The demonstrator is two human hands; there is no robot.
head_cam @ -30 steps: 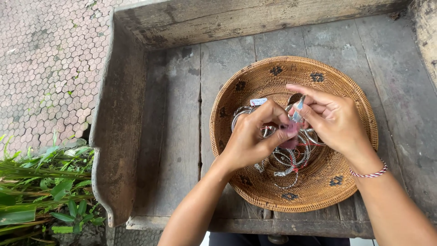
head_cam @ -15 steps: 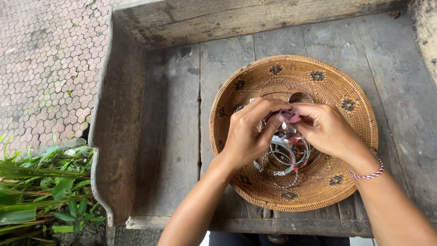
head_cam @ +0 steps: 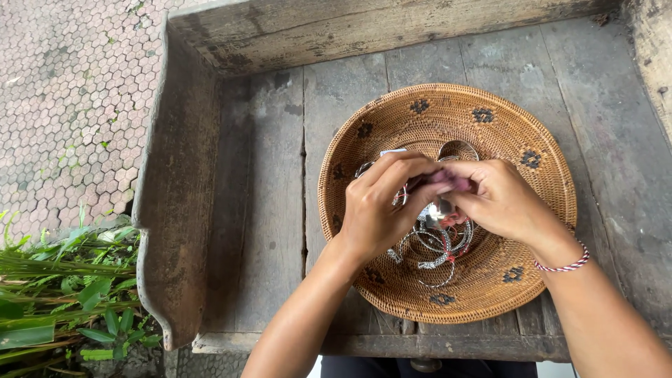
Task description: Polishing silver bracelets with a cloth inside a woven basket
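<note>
— Two hands at centre frame, over a round woven basket [head_cam: 490, 119] on a weathered wooden bench [head_cam: 266, 210]?

— Yes. Left hand [head_cam: 381, 206] and right hand [head_cam: 500, 203] meeting fingertip to fingertip above the basket's middle, both curled shut around a small pink piece [head_cam: 451, 182], pinched between thumbs and forefingers. Hard to tell what the pink piece is; mostly hidden by fingers.

— And below the hands?

— Tangle of silver wire bangles [head_cam: 437, 245] heaped in the basket's bowl, some with red accents, lying just under the knuckles. One metal loop showing behind the hands, near the upper middle of the basket. Unclear whether any bangle hangs from the pinched piece.

— On the wrists?

— Red-and-white braided bracelet [head_cam: 563, 264] on the right wrist, lower right of frame. Nothing readable on the left.

— Surroundings?

— Raised plank back and side of the bench along the top and left. Hexagonal paving [head_cam: 70, 105] at upper left, specked with moss. Green leafy plants [head_cam: 63, 294] at lower left, beside the bench's curved arm. Dark diamond motifs spaced around the basket's rim.
</note>
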